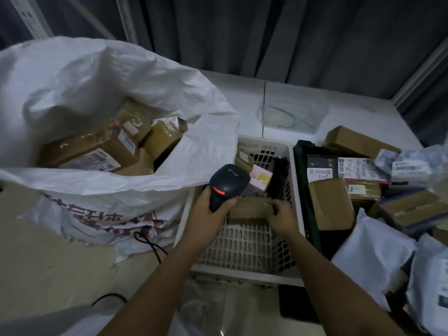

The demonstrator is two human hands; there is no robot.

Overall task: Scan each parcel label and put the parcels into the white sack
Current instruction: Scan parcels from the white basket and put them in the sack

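At nine o'clock the white sack (101, 76) stands open, its mouth folded back, with red printing on its front. Inside lie brown parcels in the sack (89, 151); about four can be made out, though the pile is blurred and more may be hidden. A black cable (150, 246) trails across the pale floor at seven o'clock, just below the sack.

At the centre the left hand (213, 209) grips the handle of one black scanner (226, 185), fingers curled round it, a red light showing on its head. The sack's folded edge lies right beside the scanner at ten o'clock from it.

Just right of that, the right hand (282, 215) pinches the near end of a brown parcel (251, 208), which lies inside the white basket (294, 190). Beyond it, at twelve o'clock in the same basket, sit roughly three more small packages (254, 173), crowded together and partly blocked by the scanner.

At three o'clock a dark green crate (303, 180) touches the basket's side, packed with boxes (331, 204). Loose cartons and pale mailer bags (371, 255) heap around it out to the right edge, too jumbled to count.
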